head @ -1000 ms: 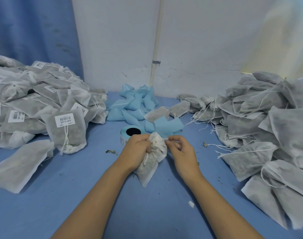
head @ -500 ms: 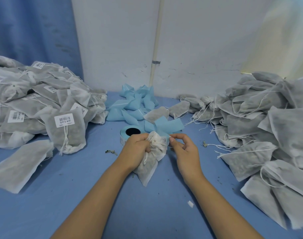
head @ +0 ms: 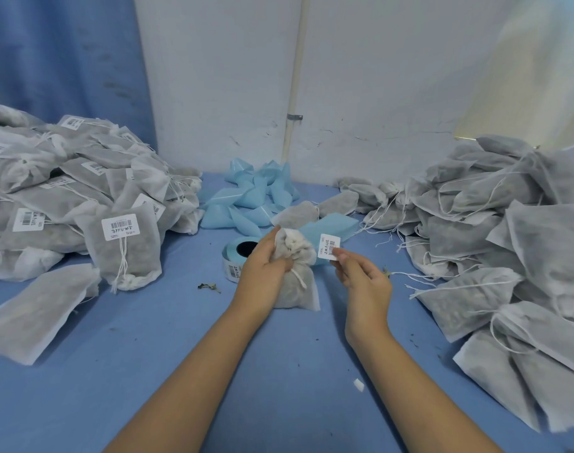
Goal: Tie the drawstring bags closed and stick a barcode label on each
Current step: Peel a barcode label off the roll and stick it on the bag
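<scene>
Head view: my left hand (head: 262, 266) grips the drawstring bag (head: 295, 286) by its gathered neck, its base on the blue table (head: 279, 371) just in front of the label roll (head: 235, 256). Half a second ago my right fingers were bunched against the bag's mouth with no label showing; now my right hand (head: 364, 282) has drawn clear and pinches a white barcode label (head: 329, 246) by its lower edge, held up just beside the bag's top. The two hands are apart. I judge the neck drawn shut, and the label is free to go on the bag's face. Labelled bags (head: 122, 243) are heaped to my left, unlabelled ones (head: 491, 223) to my right, with spent blue backing strips (head: 253, 197) behind the roll
</scene>
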Motion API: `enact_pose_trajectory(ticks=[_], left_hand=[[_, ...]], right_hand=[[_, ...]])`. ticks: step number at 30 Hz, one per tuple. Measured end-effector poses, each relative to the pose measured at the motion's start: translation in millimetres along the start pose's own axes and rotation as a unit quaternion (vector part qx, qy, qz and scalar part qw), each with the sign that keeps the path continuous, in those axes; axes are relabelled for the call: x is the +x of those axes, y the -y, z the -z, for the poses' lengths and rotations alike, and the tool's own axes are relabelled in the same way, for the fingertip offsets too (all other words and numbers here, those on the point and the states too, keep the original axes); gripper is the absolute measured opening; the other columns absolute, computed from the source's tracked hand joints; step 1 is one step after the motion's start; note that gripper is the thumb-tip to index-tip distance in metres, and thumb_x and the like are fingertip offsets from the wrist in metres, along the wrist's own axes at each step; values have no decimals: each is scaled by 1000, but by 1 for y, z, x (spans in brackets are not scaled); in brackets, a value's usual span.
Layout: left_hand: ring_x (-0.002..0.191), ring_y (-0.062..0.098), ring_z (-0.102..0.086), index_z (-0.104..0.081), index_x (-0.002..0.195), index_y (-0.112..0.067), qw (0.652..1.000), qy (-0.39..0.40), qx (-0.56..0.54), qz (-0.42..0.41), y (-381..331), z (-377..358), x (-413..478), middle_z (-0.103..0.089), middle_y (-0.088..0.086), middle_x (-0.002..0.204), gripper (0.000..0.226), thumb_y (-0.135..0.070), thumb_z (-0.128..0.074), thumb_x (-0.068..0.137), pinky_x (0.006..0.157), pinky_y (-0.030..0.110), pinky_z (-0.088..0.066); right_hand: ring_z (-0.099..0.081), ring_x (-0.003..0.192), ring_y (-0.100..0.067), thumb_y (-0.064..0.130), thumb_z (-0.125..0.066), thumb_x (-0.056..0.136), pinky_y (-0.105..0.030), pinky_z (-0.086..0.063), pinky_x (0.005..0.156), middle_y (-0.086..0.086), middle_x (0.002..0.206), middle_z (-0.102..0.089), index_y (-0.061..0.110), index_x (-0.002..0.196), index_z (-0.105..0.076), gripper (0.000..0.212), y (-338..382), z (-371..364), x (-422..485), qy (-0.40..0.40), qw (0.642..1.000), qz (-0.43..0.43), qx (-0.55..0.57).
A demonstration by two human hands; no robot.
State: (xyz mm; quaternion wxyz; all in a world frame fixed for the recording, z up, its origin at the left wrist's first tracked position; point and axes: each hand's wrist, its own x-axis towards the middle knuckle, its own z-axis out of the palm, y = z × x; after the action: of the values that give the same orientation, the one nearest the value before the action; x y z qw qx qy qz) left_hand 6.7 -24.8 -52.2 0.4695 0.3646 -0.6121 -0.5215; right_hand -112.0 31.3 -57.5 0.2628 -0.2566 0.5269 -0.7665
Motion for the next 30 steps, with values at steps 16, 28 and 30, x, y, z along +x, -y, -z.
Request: enact_pose_trajectory(ticks=[16,28,30], left_hand=[[107,0,-57,-57,120,-20,970,-181,-72,-145,-17,-14,-10,-63,-6,116,40,5,-55,88,87,6,-42],[110,11,-60,-57,120,-20,972,-158,-99,-144,-18,-17,-9,-65,-3,117,36,-1,-57,90,96,32,-49],[110,15,-61,-57,120,-16,974,-151,-105,-135,-20,-17,-9,-65,0,116,33,-2,-59,90,96,36,-50]], right_hand=[[-66,56,-5,14,-67,85,-13,-48,48,4,67,-71,14,82,-67,3,14,-18,-19,59,931,-281,225],[-70,65,-8,13,-69,83,-14,-50,53,-1,80,-75,9,90,-69,8,7,-22,-27,121,939,-289,142],[-71,68,-10,17,-70,84,-15,-51,53,-1,79,-75,10,89,-69,8,7,-21,-27,120,945,-276,128]])
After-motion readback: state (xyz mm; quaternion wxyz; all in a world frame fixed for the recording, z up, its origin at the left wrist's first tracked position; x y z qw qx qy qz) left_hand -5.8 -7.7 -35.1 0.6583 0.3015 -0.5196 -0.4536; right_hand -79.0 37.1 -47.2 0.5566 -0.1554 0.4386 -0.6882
